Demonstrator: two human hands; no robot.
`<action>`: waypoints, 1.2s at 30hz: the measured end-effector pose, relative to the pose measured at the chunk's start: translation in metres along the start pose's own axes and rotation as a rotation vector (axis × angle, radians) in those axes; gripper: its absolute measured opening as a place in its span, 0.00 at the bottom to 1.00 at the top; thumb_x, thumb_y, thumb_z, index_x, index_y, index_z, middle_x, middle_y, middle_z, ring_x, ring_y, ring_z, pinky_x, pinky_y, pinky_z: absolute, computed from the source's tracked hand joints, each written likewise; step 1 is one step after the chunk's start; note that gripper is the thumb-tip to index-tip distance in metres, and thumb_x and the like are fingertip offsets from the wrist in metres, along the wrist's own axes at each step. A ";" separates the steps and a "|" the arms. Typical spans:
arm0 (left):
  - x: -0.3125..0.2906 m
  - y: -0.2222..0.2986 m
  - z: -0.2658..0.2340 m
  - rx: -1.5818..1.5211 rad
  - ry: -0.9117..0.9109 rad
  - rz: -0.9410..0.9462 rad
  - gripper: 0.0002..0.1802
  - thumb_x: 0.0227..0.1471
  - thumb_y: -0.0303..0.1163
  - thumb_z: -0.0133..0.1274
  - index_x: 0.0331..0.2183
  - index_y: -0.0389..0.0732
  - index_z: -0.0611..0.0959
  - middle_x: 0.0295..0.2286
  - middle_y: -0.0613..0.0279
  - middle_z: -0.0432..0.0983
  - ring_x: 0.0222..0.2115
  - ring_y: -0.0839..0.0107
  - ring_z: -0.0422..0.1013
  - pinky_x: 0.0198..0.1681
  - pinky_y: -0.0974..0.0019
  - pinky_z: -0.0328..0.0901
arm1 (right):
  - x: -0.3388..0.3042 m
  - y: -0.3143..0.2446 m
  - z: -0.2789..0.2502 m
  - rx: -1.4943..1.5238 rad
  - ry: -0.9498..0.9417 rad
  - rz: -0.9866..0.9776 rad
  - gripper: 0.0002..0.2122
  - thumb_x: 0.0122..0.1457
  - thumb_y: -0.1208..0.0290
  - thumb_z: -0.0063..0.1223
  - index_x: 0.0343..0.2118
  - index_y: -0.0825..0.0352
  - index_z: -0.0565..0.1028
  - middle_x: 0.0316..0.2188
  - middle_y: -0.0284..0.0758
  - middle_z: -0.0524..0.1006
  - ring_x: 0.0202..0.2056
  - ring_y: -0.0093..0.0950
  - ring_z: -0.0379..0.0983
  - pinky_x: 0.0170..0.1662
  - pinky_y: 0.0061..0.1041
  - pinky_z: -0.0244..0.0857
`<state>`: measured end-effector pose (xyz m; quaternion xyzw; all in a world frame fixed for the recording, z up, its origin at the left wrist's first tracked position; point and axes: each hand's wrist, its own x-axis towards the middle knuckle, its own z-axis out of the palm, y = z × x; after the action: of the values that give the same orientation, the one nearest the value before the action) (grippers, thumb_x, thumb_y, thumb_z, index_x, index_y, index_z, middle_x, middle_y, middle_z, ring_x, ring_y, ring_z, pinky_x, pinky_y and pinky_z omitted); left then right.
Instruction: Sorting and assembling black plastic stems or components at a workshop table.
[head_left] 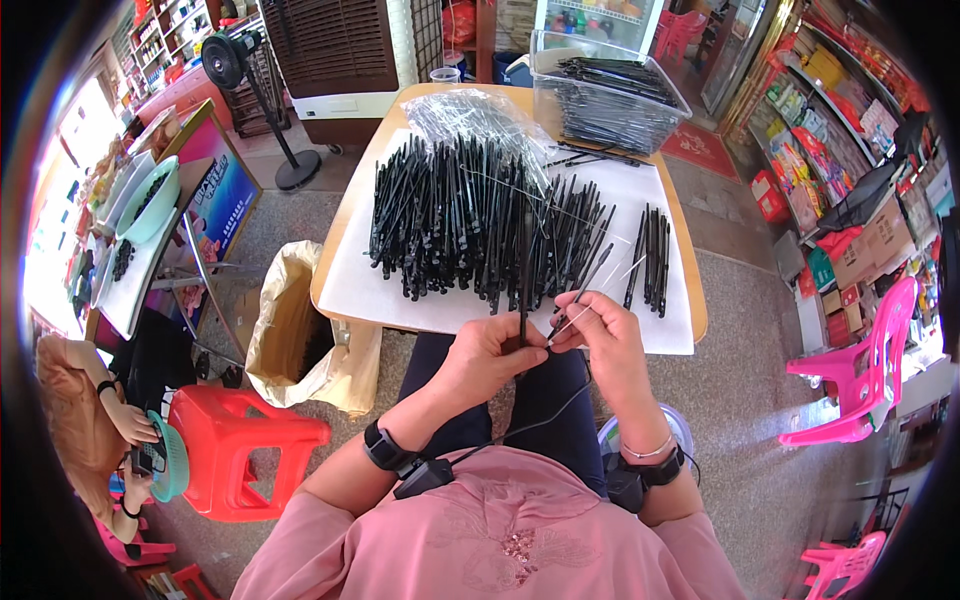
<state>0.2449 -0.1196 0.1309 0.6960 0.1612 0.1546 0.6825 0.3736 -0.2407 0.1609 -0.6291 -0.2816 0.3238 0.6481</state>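
Observation:
Close to the table's near edge, my left hand (487, 350) is closed round a long thin black stick (525, 265) that stands nearly upright. My right hand (607, 335) pinches a thinner dark stick (592, 272) and a few thin pale strips (630, 268), which point up to the right. The fingertips of both hands almost meet. Just beyond them lies a big pile of black sticks (450, 215) with knobbed near ends. To its right is a small separate row of black sticks (655, 255). What the fingertips pinch between them is too small to make out.
White sheeting (345, 270) covers much of the wooden-edged table (693, 285). Clear plastic wrap (480, 115) and a clear bin (680, 100) of black sticks are at the back. An open sack (290, 290) and a red stool (235, 440) stand left, near another person (75, 400).

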 end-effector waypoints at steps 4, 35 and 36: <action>0.000 0.008 0.003 0.074 0.025 -0.043 0.04 0.47 0.23 0.59 0.27 0.36 0.79 0.19 0.75 0.70 0.20 0.88 0.62 0.23 0.80 0.57 | -0.002 -0.002 -0.002 -0.023 -0.036 -0.031 0.09 0.59 0.76 0.44 0.39 0.74 0.72 0.28 0.34 0.75 0.28 0.20 0.73 0.35 0.20 0.69; 0.022 0.005 0.019 0.160 0.010 0.073 0.07 0.51 0.25 0.52 0.34 0.34 0.75 0.24 0.71 0.70 0.24 0.84 0.63 0.27 0.76 0.60 | 0.018 0.014 0.001 -0.277 0.150 -0.222 0.07 0.58 0.73 0.48 0.32 0.71 0.74 0.26 0.40 0.73 0.24 0.28 0.71 0.28 0.25 0.64; 0.022 0.000 0.020 0.159 -0.027 0.030 0.08 0.51 0.25 0.52 0.35 0.34 0.75 0.25 0.70 0.71 0.25 0.84 0.64 0.28 0.76 0.61 | 0.017 0.011 -0.002 -0.307 0.183 -0.208 0.07 0.58 0.72 0.48 0.33 0.71 0.74 0.27 0.40 0.73 0.24 0.30 0.71 0.28 0.26 0.64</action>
<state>0.2733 -0.1278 0.1304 0.7522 0.1532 0.1418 0.6250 0.3849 -0.2293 0.1492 -0.7148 -0.3309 0.1500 0.5976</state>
